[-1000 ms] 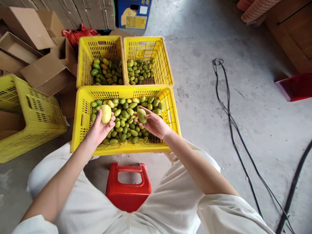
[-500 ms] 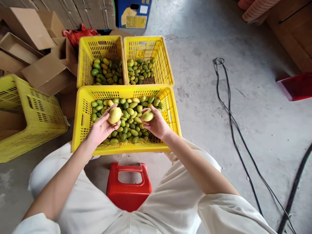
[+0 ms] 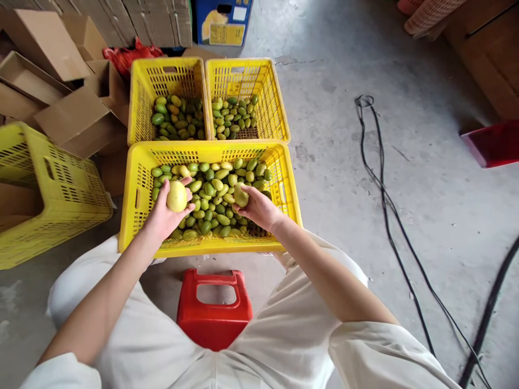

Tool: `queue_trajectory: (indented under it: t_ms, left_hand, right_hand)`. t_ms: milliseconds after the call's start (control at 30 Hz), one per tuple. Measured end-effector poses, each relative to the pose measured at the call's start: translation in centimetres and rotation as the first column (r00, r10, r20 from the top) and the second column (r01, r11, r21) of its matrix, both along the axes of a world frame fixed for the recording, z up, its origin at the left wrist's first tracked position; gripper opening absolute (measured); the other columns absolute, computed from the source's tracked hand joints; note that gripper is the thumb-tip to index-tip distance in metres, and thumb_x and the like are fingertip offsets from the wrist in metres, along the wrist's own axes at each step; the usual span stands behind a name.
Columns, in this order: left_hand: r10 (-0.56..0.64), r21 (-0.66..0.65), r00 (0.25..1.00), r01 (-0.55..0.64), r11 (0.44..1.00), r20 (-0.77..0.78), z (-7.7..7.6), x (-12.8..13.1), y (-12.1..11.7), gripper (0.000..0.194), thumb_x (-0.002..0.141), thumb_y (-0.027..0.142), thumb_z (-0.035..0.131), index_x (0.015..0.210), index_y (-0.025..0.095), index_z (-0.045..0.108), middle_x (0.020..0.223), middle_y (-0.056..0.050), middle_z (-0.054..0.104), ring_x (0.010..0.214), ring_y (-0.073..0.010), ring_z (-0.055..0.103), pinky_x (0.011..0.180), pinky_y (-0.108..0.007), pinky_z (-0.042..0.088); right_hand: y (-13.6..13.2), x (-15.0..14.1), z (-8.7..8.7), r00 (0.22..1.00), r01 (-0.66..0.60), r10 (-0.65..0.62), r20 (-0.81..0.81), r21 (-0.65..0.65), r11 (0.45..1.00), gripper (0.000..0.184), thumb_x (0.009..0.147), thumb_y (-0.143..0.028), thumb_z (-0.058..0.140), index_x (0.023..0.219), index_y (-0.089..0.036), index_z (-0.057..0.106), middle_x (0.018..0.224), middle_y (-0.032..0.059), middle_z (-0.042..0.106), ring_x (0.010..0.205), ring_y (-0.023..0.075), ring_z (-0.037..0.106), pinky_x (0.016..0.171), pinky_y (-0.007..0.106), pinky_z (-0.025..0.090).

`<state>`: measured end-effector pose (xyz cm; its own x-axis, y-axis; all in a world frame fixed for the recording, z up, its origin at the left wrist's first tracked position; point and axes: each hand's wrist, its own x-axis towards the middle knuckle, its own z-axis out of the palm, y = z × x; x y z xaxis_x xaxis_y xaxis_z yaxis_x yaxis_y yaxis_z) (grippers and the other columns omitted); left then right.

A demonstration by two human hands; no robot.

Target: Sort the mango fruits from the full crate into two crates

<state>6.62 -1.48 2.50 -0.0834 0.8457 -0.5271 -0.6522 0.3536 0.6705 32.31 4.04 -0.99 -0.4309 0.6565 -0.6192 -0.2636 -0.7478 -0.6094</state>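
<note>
Pale yellow fruit [image 3: 177, 196] sits in my left hand [image 3: 162, 213], my thumb along its left side and my half-curled, loosely spread fingers showing past its right side. My right hand [image 3: 263, 209] holds a greenish fruit [image 3: 240, 195] between thumb and fingers, partly closed around its right side. Both are over the front yellow crate [image 3: 211, 248], above loose green fruit [image 3: 223, 220].

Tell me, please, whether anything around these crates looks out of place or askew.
The cardboard boxes at upper left lie jumbled at odd angles, and a black cable trails loose across the floor on the right.
</note>
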Motion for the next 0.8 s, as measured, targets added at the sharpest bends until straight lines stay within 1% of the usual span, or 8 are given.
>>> queue_trajectory:
  t_ms: [100,233,367,433,533,633,700,800]
  left_hand:
    - [0.003,-0.077,0.998,0.001,0.997,0.056,1.0,0.3,0.3,0.035,0.100,0.055,0.086,0.102,0.020,0.081,0.084,-0.002,0.065,0.073,-0.0139,0.064,0.065,-0.022,0.058]
    - [0.014,-0.147,0.994,0.002,0.989,0.107,1.7,0.5,0.4,0.030,0.107,0.044,0.071,0.104,0.015,0.080,0.088,-0.005,0.069,0.070,-0.0138,0.065,0.054,-0.020,0.053]
    - [0.033,-0.134,0.994,-0.019,0.991,0.102,1.4,0.1,0.2,0.020,0.100,0.033,0.069,0.092,0.016,0.075,0.089,-0.010,0.073,0.075,-0.0192,0.071,0.057,-0.024,0.056]
    - [0.036,-0.118,0.996,-0.027,0.993,0.078,1.0,-0.1,0.2,0.015,0.097,0.031,0.071,0.091,0.017,0.074,0.089,-0.010,0.075,0.077,-0.0208,0.073,0.058,-0.025,0.057]
    - [0.049,-0.099,0.998,-0.047,0.994,0.025,0.2,-0.3,0.3,0.014,0.092,0.030,0.082,0.096,0.017,0.076,0.092,-0.009,0.078,0.076,-0.0185,0.072,0.058,-0.023,0.055]
    - [0.076,-0.063,0.997,-0.078,0.995,-0.020,-0.9,-0.4,0.3,0.029,0.080,0.028,0.098,0.094,0.017,0.076,0.093,-0.007,0.079,0.076,-0.0150,0.070,0.059,-0.021,0.052]
    - [0.071,-0.017,0.997,-0.072,0.997,-0.026,-1.6,-0.4,0.2,0.040,0.070,0.026,0.107,0.094,0.018,0.076,0.094,-0.005,0.078,0.083,-0.0153,0.071,0.064,-0.021,0.054]
    - [0.069,0.023,0.998,-0.069,0.997,-0.013,-2.1,-0.4,0.0,0.046,0.070,0.030,0.111,0.100,0.020,0.078,0.103,-0.005,0.079,0.100,-0.0176,0.075,0.077,-0.022,0.058]
  right_hand:
    - [0.0,0.1,-0.3,0.999,-0.024,0.024,-0.025,0.001,1.000,0.041,0.078,-0.038,0.087,0.097,-0.027,0.053,0.087,-0.0034,0.064,0.073,0.0152,0.062,0.058,0.024,0.043]
    - [0.0,0.1,-0.3,0.998,-0.015,0.018,-0.053,0.059,0.998,0.039,0.075,-0.028,0.089,0.104,-0.027,0.063,0.095,-0.0018,0.070,0.081,0.0174,0.068,0.065,0.027,0.050]
    - [-0.2,0.0,0.0,1.000,0.011,-0.008,-0.028,0.081,0.997,0.059,0.069,-0.023,0.102,0.119,-0.025,0.070,0.101,0.0007,0.077,0.086,0.0168,0.070,0.069,0.027,0.052]
    - [-0.3,-0.1,0.2,1.000,0.022,-0.021,-0.013,0.069,0.997,0.070,0.063,-0.029,0.111,0.119,-0.025,0.069,0.100,0.0008,0.079,0.080,0.0145,0.068,0.068,0.026,0.051]
    - [-0.5,-0.2,0.3,1.000,0.008,-0.007,-0.012,0.108,0.994,0.070,0.062,-0.049,0.114,0.107,-0.026,0.065,0.097,0.0010,0.080,0.075,0.0129,0.062,0.067,0.026,0.049]
    - [-0.5,-0.3,0.4,1.000,-0.011,0.009,0.022,0.129,0.992,0.064,0.072,-0.069,0.105,0.098,-0.025,0.066,0.088,0.0010,0.074,0.072,0.0145,0.055,0.063,0.028,0.045]
    - [-0.3,-0.2,0.5,0.998,0.021,-0.027,0.062,0.102,0.995,0.063,0.076,-0.077,0.098,0.092,-0.025,0.067,0.079,-0.0003,0.066,0.068,0.0149,0.050,0.061,0.030,0.043]
    - [0.0,0.0,0.7,0.992,0.053,-0.063,0.105,0.097,0.994,0.066,0.076,-0.083,0.094,0.086,-0.026,0.065,0.078,-0.0005,0.062,0.069,0.0157,0.051,0.063,0.031,0.050]
